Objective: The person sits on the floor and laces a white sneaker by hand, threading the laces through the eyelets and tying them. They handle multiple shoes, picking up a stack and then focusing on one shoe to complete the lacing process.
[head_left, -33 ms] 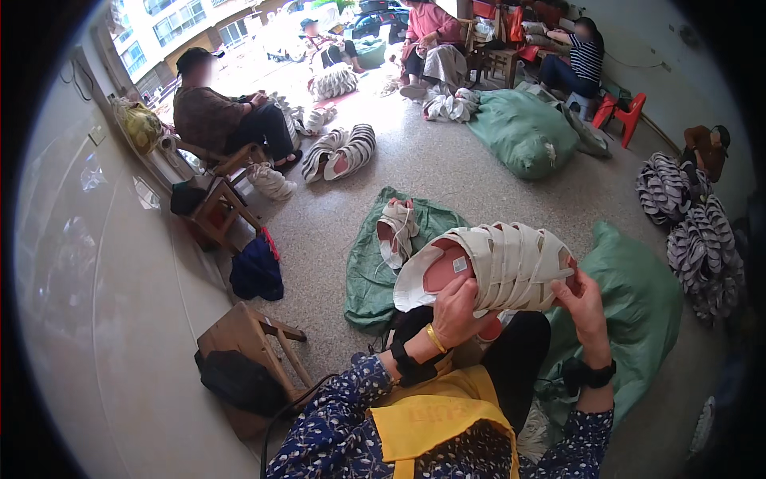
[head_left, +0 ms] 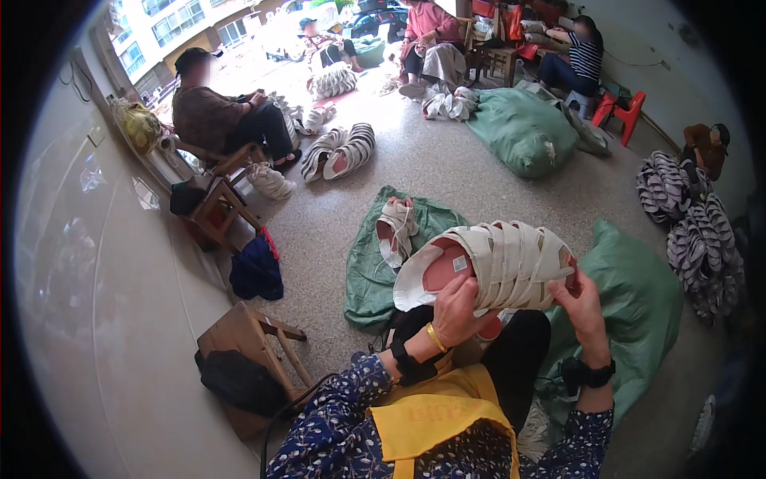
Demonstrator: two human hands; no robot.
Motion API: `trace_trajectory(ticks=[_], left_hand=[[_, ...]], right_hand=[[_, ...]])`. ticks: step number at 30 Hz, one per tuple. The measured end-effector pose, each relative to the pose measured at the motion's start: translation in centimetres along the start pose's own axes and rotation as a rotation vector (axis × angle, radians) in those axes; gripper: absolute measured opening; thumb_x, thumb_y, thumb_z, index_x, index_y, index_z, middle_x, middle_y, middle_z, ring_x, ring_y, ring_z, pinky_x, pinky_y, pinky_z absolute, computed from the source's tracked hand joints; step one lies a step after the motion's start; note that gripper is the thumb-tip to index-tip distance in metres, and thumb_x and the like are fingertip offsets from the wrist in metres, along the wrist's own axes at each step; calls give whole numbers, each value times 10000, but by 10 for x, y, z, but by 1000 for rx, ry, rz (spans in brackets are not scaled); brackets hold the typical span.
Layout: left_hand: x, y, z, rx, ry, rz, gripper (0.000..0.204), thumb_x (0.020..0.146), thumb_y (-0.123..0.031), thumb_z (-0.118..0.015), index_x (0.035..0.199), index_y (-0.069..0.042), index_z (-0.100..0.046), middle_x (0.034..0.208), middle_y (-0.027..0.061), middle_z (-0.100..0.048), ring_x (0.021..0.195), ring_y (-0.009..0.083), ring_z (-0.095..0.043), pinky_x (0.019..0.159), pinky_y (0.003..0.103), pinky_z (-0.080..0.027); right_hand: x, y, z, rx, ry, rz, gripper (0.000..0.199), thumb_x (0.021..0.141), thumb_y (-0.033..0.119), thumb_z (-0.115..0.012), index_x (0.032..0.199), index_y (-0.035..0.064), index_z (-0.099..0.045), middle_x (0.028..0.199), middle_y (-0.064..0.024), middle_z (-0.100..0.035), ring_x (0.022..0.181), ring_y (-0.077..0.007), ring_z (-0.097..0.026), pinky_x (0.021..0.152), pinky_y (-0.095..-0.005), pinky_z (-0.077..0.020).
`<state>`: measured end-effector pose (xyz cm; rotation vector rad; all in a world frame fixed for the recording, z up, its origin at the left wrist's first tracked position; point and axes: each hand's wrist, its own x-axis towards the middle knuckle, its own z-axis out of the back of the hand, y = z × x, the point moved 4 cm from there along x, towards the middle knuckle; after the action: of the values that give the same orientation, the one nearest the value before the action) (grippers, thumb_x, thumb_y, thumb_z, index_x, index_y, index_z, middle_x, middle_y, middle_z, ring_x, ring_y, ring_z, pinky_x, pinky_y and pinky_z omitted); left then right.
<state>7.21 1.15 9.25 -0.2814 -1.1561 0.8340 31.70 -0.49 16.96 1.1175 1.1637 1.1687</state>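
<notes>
A nested stack of off-white shoe uppers (head_left: pixel 511 263) with pink lining lies sideways above my lap, held between both hands. My left hand (head_left: pixel 456 307) grips the lower edge by the opening at the left end, where a small white label shows inside. At the right end, my right hand (head_left: pixel 582 307) pinches the stack's edge, thumb on the near side. Beyond the stack, one off-white lace-up shoe (head_left: pixel 396 231) rests on a flattened green sack (head_left: pixel 365 279). A full green sack (head_left: pixel 638 295) bulges beside my right forearm.
To my left stands a wooden stool (head_left: pixel 231 335) with a black bag (head_left: pixel 239 379). More stacked uppers (head_left: pixel 351 152) sit on the floor ahead, and greyish stacks (head_left: pixel 706 247) at far right. Another stuffed green sack (head_left: pixel 527 132) lies farther off. Several people sit around the room.
</notes>
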Motion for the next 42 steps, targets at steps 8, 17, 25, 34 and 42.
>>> trace_trajectory(ticks=[8, 17, 25, 34, 42], left_hand=[[0, 1, 2, 39, 39, -53, 627, 655, -227, -950, 1094, 16, -574, 952, 159, -659, 862, 375, -664, 747, 450, -547], [3, -11, 6, -74, 55, 15, 560, 678, -243, -927, 1029, -20, -552, 882, 156, -578, 844, 383, -610, 724, 451, -512], [15, -22, 12, -450, -1, 357, 479, 830, -179, -869, 1113, 13, -534, 925, 191, -707, 812, 307, -739, 729, 384, -583], [7, -23, 1, -637, 115, 450, 402, 1026, -130, -658, 1365, 5, -489, 1175, 79, -678, 1037, 145, -642, 850, 273, -528], [18, -27, 9, -846, 187, 727, 434, 1109, -269, -499, 1460, -20, -443, 1314, 64, -587, 1149, 139, -551, 1000, 287, -454]], right_hand=[[-2, -16, -4, 92, -6, -29, 493, 975, 254, -767, 1340, -35, -605, 1206, -63, -707, 1099, -129, -643, 980, -312, -499], [-10, -20, -6, 132, -10, 9, 474, 962, 244, -777, 1316, -37, -634, 1211, -77, -720, 1106, -142, -648, 1022, -331, -480], [-15, -23, -6, 95, -5, -32, 444, 984, 182, -731, 1340, -52, -608, 1268, -61, -698, 1167, -143, -632, 1044, -319, -462], [-20, -28, -2, 147, -44, 38, 455, 937, 203, -797, 1280, -52, -639, 1145, -81, -733, 1035, -133, -664, 957, -314, -520], [-26, -28, -5, 252, 44, 58, 549, 945, 147, -759, 1411, -38, -537, 1317, -97, -663, 1197, -171, -616, 1071, -349, -464]])
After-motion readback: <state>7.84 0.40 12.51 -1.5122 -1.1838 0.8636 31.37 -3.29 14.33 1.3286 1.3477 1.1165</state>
